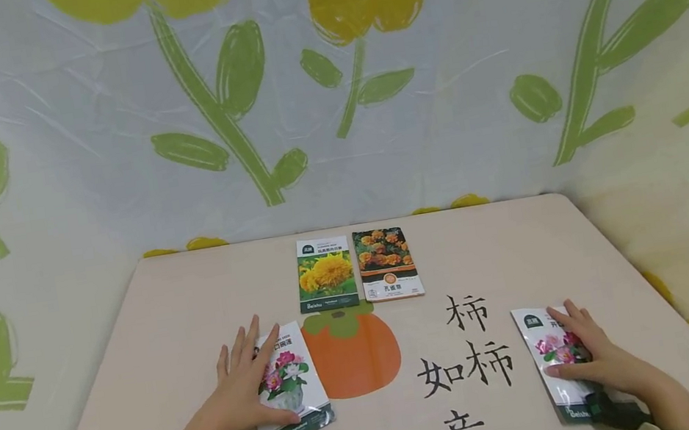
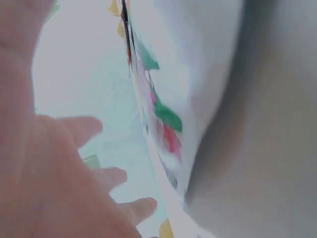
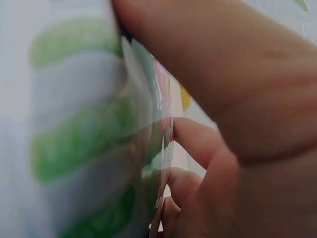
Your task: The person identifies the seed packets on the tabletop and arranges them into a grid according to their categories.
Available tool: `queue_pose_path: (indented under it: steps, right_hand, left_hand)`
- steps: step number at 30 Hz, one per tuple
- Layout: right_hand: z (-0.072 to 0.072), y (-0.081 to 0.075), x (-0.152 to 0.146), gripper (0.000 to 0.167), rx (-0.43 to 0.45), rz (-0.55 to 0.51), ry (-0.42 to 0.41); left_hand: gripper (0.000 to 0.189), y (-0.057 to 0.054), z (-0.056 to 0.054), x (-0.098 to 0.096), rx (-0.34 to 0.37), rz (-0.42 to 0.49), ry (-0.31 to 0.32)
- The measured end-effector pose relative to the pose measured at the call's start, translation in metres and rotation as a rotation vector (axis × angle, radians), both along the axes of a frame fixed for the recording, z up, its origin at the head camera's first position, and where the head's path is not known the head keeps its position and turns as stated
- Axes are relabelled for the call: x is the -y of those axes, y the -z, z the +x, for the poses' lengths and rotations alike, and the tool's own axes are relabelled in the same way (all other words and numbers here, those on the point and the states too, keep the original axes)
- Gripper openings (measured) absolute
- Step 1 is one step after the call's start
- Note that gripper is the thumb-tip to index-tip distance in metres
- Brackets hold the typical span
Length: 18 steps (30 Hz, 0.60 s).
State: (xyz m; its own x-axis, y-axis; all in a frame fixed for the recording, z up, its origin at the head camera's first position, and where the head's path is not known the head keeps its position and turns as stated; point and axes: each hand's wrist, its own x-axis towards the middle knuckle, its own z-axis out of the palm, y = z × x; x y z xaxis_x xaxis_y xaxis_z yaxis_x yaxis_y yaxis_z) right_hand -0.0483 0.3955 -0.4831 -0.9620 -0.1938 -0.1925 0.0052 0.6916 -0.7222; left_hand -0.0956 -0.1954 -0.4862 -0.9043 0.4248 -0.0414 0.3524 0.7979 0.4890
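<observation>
In the head view, my left hand (image 1: 243, 388) is spread over a white seed packet (image 1: 294, 371) with pink flowers and a dark green lower band. Its thumb lies across the packet's lower part; the left wrist view shows its other fingers (image 2: 116, 176) apart from the packet surface. At the right, my right hand (image 1: 592, 352) rests on a similar flower seed packet (image 1: 535, 328), thumb near the left side. In the right wrist view its fingers (image 3: 195, 141) touch that packet's face. Both packets lie on the table, partly covered by the hands.
A yellow-flower seed packet (image 1: 325, 277) and an orange-flower seed packet (image 1: 386, 261) lie side by side near the table's back edge. The pale tablecloth (image 1: 458, 257) bears a printed persimmon (image 1: 366, 357) and black characters. A flower-printed curtain (image 1: 439, 134) hangs behind.
</observation>
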Motion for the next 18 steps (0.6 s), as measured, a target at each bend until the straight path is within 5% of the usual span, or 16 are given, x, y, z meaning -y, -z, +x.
queue_pose_path:
  steps: [8, 18]
  right_hand:
    - [0.001, -0.001, 0.001, 0.095, 0.002, 0.014, 0.005]
    - [0.0, -0.002, 0.003, 0.096, 0.0, 0.01, -0.002]
  left_hand:
    - [0.137, -0.002, 0.02, 0.014, 0.03, -0.035, -0.062]
    - [0.134, 0.003, 0.018, 0.014, 0.1, -0.007, -0.034]
